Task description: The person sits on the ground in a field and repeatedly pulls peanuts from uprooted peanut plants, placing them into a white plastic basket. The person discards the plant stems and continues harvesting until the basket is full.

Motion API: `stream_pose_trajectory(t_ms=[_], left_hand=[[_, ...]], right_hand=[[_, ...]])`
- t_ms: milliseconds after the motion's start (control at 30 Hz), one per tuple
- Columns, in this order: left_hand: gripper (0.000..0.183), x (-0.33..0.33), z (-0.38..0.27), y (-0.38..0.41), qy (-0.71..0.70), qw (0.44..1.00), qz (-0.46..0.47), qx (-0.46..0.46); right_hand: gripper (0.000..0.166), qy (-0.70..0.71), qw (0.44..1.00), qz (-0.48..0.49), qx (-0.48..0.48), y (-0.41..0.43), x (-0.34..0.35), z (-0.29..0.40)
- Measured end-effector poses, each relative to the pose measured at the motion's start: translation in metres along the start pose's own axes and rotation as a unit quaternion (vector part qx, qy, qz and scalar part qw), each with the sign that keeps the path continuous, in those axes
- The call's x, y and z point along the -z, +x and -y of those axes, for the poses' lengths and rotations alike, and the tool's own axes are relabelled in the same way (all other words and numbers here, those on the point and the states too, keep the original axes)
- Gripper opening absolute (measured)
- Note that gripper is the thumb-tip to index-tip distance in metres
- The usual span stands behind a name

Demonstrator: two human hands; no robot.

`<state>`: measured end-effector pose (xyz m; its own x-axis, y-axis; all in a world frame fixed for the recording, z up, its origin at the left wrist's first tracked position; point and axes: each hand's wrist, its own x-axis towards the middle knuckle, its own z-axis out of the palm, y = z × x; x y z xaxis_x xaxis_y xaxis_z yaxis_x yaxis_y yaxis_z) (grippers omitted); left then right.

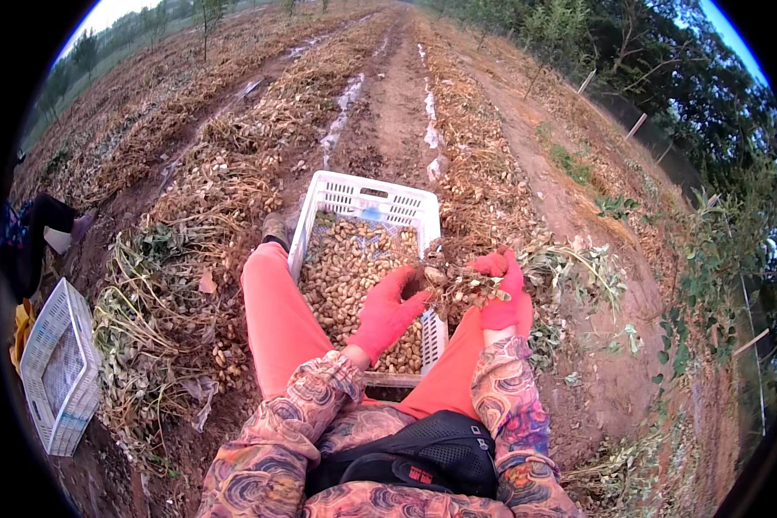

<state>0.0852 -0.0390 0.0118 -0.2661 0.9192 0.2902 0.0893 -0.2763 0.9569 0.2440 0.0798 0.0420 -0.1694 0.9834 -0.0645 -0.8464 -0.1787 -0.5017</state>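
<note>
In a pink-red glove, my right hand [505, 294] grips an uprooted peanut plant [583, 262]. The plant's leafy stems trail off to the right, and its soil-caked roots and pods [453, 281] point left. My left hand [388, 317], gloved the same way, is beside the root end with thumb and fingers apart; whether the fingertips touch the pods is hard to tell. Below both hands, a white plastic crate [386, 191] stands between my knees. Loose peanuts in their shells [343, 272] cover much of its bottom.
Pulled peanut plants [162, 311] lie heaped along the left, with another dried row [479, 168] ahead on the right. A second white crate [71, 382] sits tilted at far left near another person's leg [52, 223]. Plastic film strips [343, 107] edge the bare soil furrow [395, 97].
</note>
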Motion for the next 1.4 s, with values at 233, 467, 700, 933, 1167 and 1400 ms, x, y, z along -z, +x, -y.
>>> stream_pose_trajectory(t_ms=[233, 467, 700, 933, 1167, 1400], left_hand=[[0.035, 0.002, -0.006, 0.002, -0.118, 0.969, 0.068, 0.206], [0.049, -0.003, -0.017, -0.006, -0.168, 0.968, 0.085, 0.167], [0.046, -0.015, 0.008, 0.004, -0.014, 0.993, 0.029, 0.111], [0.038, 0.007, 0.023, -0.011, 0.22, 0.962, 0.154, 0.044], [0.034, 0.053, 0.024, -0.013, 0.357, 0.933, 0.029, 0.024], [0.024, 0.026, 0.001, -0.006, 0.161, 0.982, 0.003, -0.1]], right_hand=[[0.02, 0.057, 0.993, 0.077, -0.063, 0.003, 0.004, 0.0], [0.014, -0.073, 0.995, -0.064, 0.011, -0.008, -0.016, -0.006], [0.015, -0.185, 0.981, -0.053, 0.006, 0.003, 0.005, -0.005], [0.029, -0.185, 0.982, -0.04, 0.001, 0.01, 0.013, -0.003], [0.035, -0.207, 0.97, -0.086, 0.093, 0.003, -0.003, -0.003], [0.034, -0.212, 0.976, -0.056, -0.006, 0.01, 0.009, 0.005]])
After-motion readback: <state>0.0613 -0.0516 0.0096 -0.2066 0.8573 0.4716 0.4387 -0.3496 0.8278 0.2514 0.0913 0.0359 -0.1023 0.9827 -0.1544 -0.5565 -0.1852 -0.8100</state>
